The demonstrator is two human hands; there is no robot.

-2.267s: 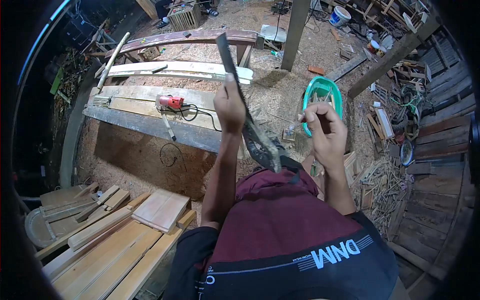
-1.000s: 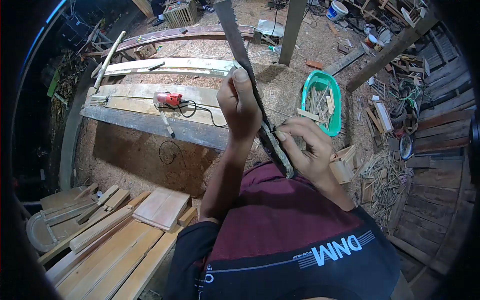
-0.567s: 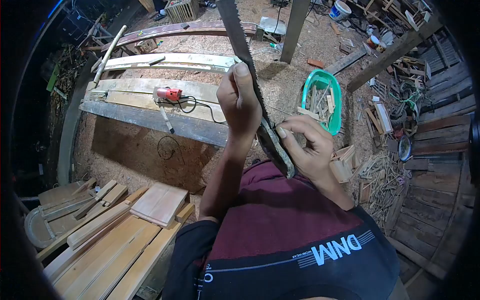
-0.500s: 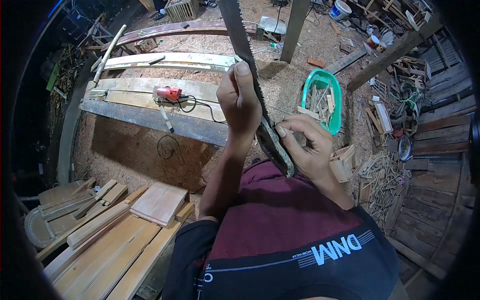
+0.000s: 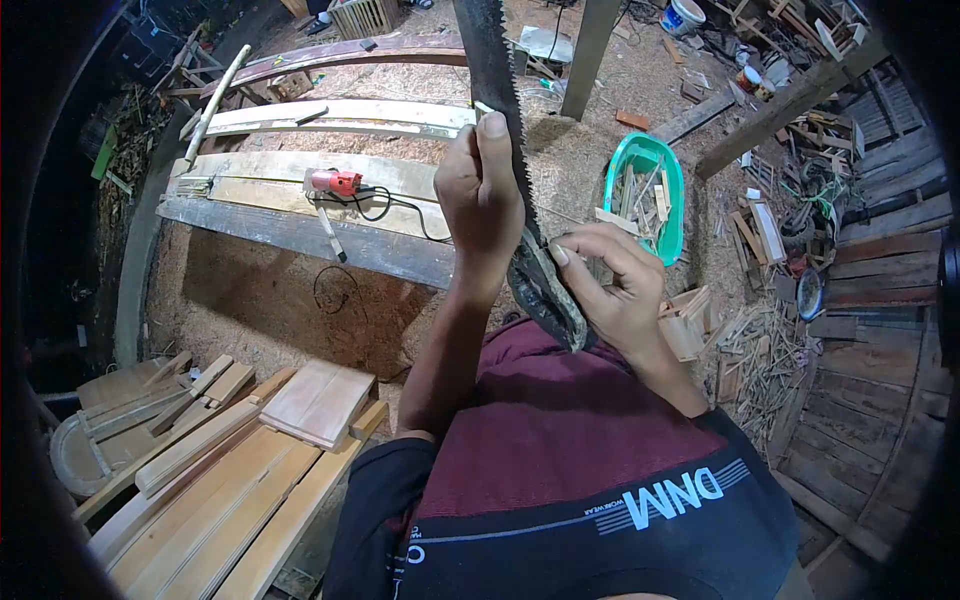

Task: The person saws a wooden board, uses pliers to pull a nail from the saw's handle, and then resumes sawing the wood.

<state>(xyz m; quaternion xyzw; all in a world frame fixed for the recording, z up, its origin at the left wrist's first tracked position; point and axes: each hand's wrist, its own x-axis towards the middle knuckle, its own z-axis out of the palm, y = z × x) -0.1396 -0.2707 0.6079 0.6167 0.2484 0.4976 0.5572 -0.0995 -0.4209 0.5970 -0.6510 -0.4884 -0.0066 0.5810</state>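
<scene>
A hand saw [image 5: 492,60] is held upright in front of my chest, its toothed edge facing right and its dark, worn handle [image 5: 548,290] pointing down toward me. My left hand [image 5: 483,190] is closed around the lower blade, thumb up along it. A small pale tip shows by that thumb; what it is I cannot make out. My right hand [image 5: 618,285] is pinched, thumb against fingers, at the toothed edge where blade meets handle. Whatever lies in that pinch is hidden or too small to name.
A red power tool [image 5: 335,182] with a black cord lies on long planks [image 5: 300,222]. To the right stands a green tub [image 5: 676,225] of wood offcuts, near a wooden post [image 5: 590,60]. Sawn boards [image 5: 230,500] are stacked at lower left. Shavings cover the ground.
The saw has turned slightly, so more of the blade's flat side and handle shows, and its upper end has shifted right. Both hands keep nearly the same places.
</scene>
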